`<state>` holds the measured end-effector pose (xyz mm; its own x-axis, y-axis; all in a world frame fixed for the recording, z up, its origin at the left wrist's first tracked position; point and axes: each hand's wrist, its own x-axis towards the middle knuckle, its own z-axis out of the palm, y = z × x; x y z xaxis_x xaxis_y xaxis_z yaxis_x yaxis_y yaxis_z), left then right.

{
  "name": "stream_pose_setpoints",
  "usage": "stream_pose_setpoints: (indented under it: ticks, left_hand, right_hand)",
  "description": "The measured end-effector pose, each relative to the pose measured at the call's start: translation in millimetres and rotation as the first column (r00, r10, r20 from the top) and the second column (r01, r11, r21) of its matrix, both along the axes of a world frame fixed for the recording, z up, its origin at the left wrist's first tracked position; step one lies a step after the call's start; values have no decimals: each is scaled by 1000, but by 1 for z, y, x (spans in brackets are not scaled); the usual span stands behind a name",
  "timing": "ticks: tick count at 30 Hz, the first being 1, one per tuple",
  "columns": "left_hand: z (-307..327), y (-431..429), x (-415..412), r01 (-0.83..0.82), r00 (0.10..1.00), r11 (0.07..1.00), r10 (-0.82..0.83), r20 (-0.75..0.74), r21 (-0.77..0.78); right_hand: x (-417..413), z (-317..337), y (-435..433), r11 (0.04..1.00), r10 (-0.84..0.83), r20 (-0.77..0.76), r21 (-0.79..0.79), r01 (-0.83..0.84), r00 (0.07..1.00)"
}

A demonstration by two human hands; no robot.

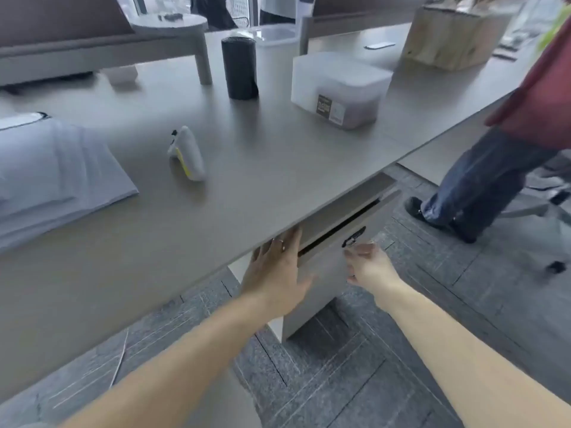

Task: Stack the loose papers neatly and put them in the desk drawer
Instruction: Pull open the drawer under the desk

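A pile of white loose papers [52, 177] lies on the grey desk [247, 168] at the far left. Under the desk's front edge stands a grey drawer unit [327, 273]; its top drawer shows a narrow dark gap along the top. A dark key [353, 236] hangs in the drawer front's lock. My left hand [276, 273] rests flat with fingers spread against the drawer front's left side, fingertips at the gap. My right hand [369, 265] hovers just below the key with fingers loosely curled, holding nothing.
A white handheld controller [187, 152], a black cylinder [240, 67], a clear bin [278, 57] and a translucent lidded box [340, 88] stand on the desk. A person in jeans [482, 183] stands at the right beside a chair base [543, 208]. Grey carpet tiles cover the floor.
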<state>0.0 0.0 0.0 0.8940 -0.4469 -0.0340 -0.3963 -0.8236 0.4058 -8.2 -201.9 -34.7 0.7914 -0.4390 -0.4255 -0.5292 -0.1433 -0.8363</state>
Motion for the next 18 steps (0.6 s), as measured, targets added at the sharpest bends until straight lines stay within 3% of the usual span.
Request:
stream_pose_setpoints:
  ticks: [2,5,12,18]
  left_hand:
    - [-4,-4,11,-1,1000,1000,1,-6,-1]
    - [-11,-7,21,14,1000,1000,-14,16,3]
    - [-11,-11,22,8,999,999,-10,51,42]
    - [-4,-16,14,-5,1000,998,4,14,63]
  right_hand:
    - [13,-2,-2,966,-144,-55,211,153,988]
    - [26,-3,-9,877,-228,-49,425,227,972]
    - [30,-18,-17,935,-173,64,326,144,983]
    - [-19,-30,-42,959,-168,139,254,128,976]
